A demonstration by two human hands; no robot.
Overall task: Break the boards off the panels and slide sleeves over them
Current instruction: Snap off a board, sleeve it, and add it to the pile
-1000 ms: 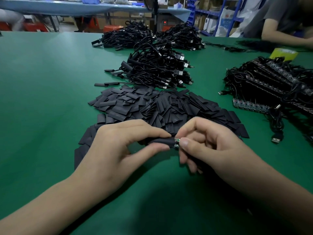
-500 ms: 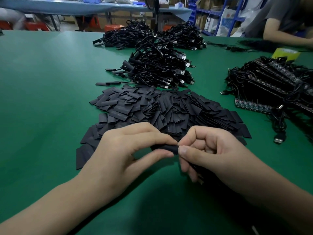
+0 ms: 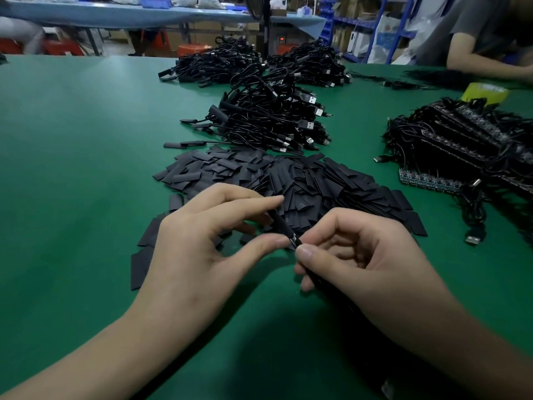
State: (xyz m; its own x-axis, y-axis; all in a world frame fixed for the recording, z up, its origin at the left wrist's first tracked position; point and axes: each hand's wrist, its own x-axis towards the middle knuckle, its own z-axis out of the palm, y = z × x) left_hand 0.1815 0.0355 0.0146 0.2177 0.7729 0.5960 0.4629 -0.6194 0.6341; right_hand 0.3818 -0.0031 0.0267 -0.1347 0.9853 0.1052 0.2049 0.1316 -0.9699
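My left hand [image 3: 202,243] pinches a black sleeve [image 3: 281,223] between thumb and forefinger; the sleeve now points away from me and up to the left. My right hand [image 3: 363,264] grips the cable end of the board, whose small exposed tip [image 3: 294,239] shows at the sleeve's near end. The black cable runs back under my right palm. Behind my hands lies a heap of flat black sleeves [image 3: 288,183]. Panels of boards with cables attached [image 3: 473,145] are stacked at the right.
Piles of sleeved black USB cables [image 3: 271,122] sit behind the sleeve heap and further back [image 3: 253,64]. A loose USB plug [image 3: 473,239] lies at the right. Another person's arm [image 3: 490,64] rests on the green table [image 3: 72,168] at the far right.
The sleeve, held level between both hands before, has turned to point away from me. My left fingers have spread along it; the board's tip shows again at its near end.
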